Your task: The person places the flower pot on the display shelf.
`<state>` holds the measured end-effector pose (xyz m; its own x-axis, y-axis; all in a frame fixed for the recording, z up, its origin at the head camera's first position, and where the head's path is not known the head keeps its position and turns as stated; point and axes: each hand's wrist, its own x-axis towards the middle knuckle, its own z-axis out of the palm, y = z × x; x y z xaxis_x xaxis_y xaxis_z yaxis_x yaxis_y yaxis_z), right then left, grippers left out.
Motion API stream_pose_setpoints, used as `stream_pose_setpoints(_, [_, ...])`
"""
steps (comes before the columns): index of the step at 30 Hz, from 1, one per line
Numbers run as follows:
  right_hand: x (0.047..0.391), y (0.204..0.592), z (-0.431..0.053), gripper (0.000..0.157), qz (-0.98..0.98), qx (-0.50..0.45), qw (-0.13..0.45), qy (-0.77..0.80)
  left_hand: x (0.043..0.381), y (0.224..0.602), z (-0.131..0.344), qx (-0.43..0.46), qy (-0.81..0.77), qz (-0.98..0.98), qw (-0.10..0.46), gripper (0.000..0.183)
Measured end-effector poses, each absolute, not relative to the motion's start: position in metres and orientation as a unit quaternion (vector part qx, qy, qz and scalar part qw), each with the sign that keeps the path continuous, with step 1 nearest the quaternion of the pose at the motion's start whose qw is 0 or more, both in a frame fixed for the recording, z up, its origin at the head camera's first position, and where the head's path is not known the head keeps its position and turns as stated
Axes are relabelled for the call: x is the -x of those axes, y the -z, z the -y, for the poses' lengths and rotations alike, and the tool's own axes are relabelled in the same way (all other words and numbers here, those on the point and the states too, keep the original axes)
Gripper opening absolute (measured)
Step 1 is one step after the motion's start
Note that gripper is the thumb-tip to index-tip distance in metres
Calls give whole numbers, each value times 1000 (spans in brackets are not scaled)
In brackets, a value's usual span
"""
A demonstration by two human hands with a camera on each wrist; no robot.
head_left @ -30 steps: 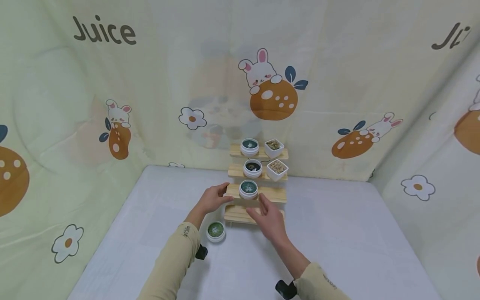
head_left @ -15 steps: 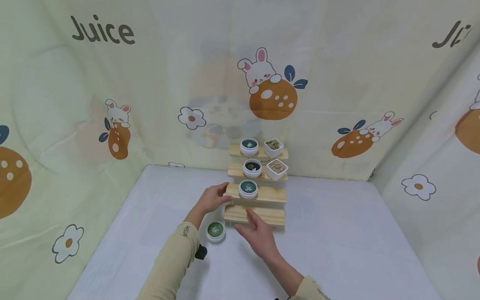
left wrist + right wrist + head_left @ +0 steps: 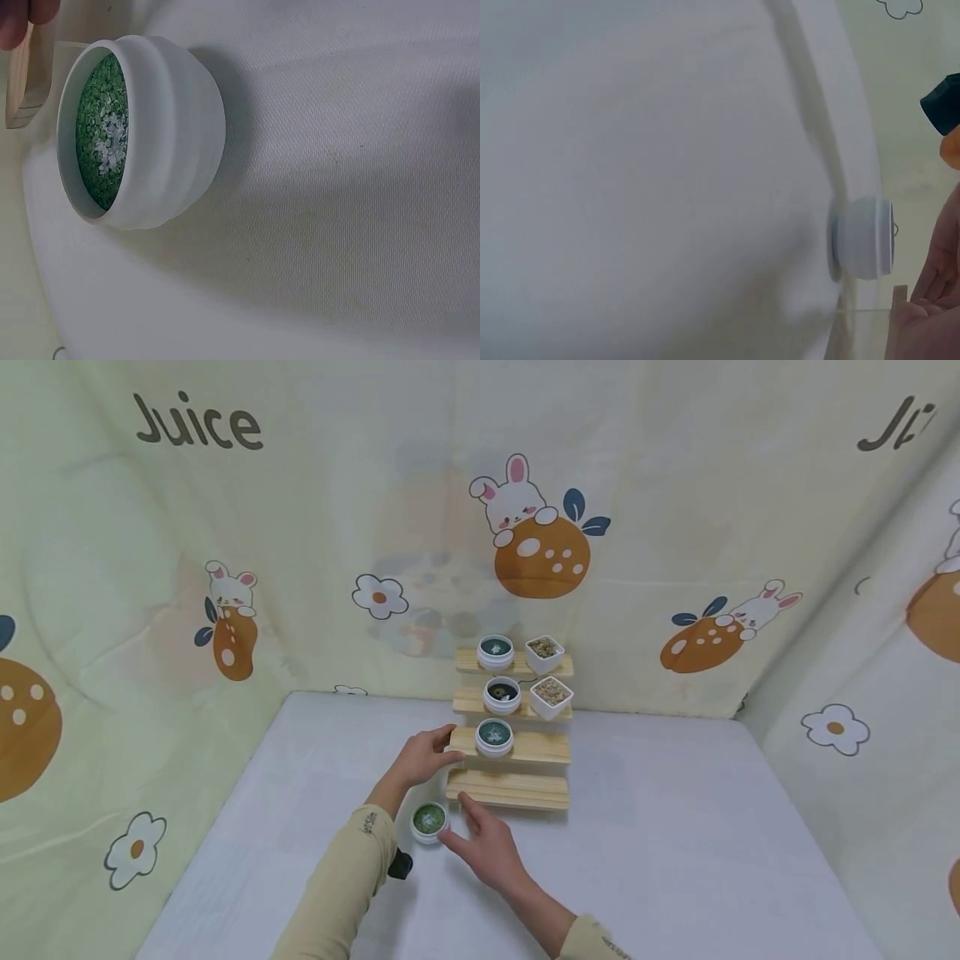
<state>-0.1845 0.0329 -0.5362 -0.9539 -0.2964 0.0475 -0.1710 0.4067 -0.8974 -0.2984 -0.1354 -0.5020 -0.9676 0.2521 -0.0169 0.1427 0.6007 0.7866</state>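
My left hand [image 3: 424, 758] grips the left end of a board on a tiered wooden stand [image 3: 543, 747], thumb in front and fingers behind. In the right wrist view that left hand [image 3: 934, 304] is at the right edge. On the table, left of the stand's lowest step, sits a round white jar [image 3: 429, 837] with green flakes and a pale patch on top. The left wrist view shows this jar [image 3: 169, 135] up close. My right hand [image 3: 491, 852] is just right of it, fingers spread; whether the thumb touches the rim cannot be told.
White round jars [image 3: 494, 748] stand on the left of the upper three steps. Square white cups of dry bits, one cup [image 3: 551, 703] on each of the top two steps, stand to their right. A printed cloth [image 3: 637, 635] hangs behind the table [image 3: 660, 843].
My right hand has left the jar on the third step and moved down and left to the green jar on the table. My left hand stays on the stand.
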Motion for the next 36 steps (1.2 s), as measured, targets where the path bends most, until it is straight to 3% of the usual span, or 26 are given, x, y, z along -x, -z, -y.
stream_pose_setpoints(36, [198,584,-1,72,-828,165,31,535,298,502,136,-118,-436,-890,54,67])
